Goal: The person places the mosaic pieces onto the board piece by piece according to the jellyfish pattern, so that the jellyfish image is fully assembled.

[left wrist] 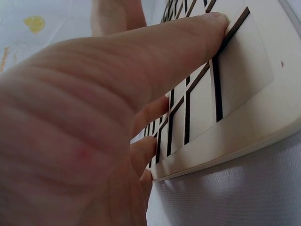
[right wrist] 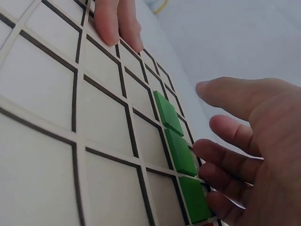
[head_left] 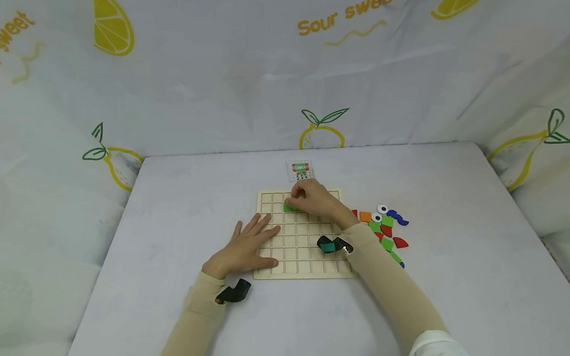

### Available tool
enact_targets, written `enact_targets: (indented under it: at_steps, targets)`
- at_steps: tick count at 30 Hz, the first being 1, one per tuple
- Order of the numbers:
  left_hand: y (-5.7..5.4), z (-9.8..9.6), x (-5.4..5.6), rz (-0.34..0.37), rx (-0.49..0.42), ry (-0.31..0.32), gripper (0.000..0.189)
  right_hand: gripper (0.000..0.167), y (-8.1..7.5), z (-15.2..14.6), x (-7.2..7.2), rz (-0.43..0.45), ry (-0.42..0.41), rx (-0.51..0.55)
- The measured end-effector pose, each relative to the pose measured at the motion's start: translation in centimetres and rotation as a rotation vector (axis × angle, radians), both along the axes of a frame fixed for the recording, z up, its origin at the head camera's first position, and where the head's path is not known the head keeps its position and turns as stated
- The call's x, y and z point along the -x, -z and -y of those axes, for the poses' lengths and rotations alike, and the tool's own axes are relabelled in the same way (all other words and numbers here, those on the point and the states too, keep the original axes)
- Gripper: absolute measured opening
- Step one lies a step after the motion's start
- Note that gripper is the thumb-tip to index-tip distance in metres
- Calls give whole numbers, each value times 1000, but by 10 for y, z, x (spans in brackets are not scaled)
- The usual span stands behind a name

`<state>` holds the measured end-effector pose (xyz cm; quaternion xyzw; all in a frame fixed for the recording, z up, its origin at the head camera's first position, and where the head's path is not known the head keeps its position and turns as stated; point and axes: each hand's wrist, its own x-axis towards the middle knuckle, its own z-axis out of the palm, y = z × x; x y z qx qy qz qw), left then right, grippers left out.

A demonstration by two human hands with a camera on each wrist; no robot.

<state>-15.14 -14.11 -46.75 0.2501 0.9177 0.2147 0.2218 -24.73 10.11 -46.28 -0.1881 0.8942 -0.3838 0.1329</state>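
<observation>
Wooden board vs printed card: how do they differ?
Size: the wooden board is much larger than the printed card.
Colour: the board is pale wood; the card is white with a red-and-green figure.
Load: the board carries green pieces; the card shows none.
Shared: both are gridded and lie on the table.

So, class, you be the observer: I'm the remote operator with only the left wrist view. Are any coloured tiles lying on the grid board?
Observer: Yes, the right wrist view shows three green tiles in a row on the grid board.
Operator: Are there any loose pieces beside the board?
Observer: Yes, the head view shows a cluster of coloured pieces on the table, to the right of the board.
Operator: And beyond its far edge?
Observer: In the head view, a small picture card lies there, apart from the board.
</observation>
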Motion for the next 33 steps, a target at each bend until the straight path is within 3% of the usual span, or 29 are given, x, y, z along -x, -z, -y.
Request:
enact_targets:
  at_steps: [5, 17, 33]
  targets:
    - [0, -2, 0, -1, -1, -10, 82, 26, -3, -12, -8, 46, 63, 86]
    - [1, -1, -1, 3, -34, -7, 83, 24, -18, -62, -27, 63, 214, 99]
    - [-2, -1, -1, 11, -38, -14, 83, 30, -23, -114, -40, 51, 267, 64]
